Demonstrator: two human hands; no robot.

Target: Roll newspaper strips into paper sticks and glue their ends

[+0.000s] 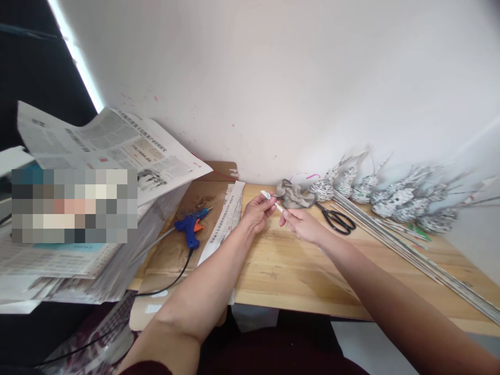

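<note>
Above the middle of the wooden table, my left hand (258, 212) pinches a thin rolled strip of white printed paper (265, 195) near its upper end. My right hand (300, 223) grips the same paper roll lower down, thumb and fingers closed on it. A short white stretch shows between the two hands; the rest is hidden by my fingers. Just behind them lies a crumpled grey-brown cloth (295, 195). Black-handled scissors (340, 220) rest to the right, their blades partly covered by the cloth. Left of my left hand lies a stack of cut newspaper strips (224, 221).
A blue glue gun (190, 229) with a black cord lies on brown cardboard (164, 271). Tall newspaper piles (89, 276) stand at the left. Long thin paper rods (414, 260) run along the right side. Several woven paper pieces (398, 198) line the wall (273, 78).
</note>
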